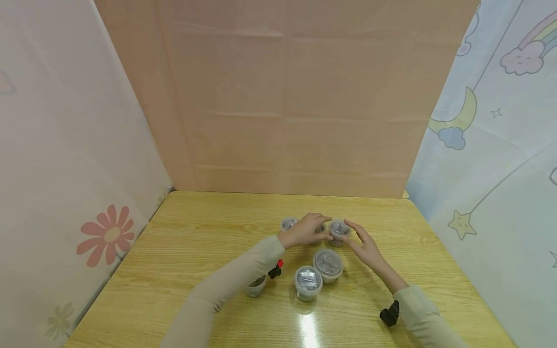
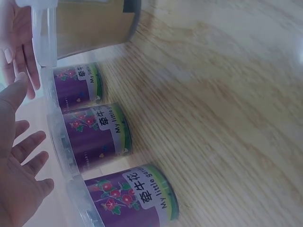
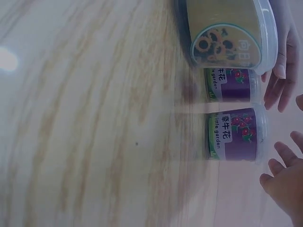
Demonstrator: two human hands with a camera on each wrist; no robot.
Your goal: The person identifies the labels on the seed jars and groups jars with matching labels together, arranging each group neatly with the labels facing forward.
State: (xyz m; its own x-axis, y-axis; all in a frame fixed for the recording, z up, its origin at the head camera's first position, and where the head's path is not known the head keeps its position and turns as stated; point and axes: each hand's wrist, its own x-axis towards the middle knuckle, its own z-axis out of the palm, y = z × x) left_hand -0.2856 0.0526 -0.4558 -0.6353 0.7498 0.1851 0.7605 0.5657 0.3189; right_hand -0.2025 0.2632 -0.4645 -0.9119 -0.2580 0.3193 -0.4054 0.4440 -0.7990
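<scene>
Three small clear-lidded plastic tubs stand in a row at the back of the cluster. Purple labels with red flowers show on them in the left wrist view. My left hand (image 1: 306,229) reaches over the middle tub (image 1: 320,231), its fingertips pointing at the rightmost tub (image 1: 339,231). On the other side of that rightmost tub, my right hand (image 1: 365,246) has its fingers spread, thumb and fingertips right at the rim. The leftmost tub (image 1: 288,223) is partly behind my left hand. Neither hand's fingers are curled round a tub.
Nearer me stand a wide lidded tub (image 1: 328,265) and another lidded tub (image 1: 308,282). My left forearm partly covers one more tub (image 1: 257,286). The wooden table (image 1: 209,222) ends at a tan backdrop (image 1: 278,121), with patterned sheets (image 1: 491,145) at both sides.
</scene>
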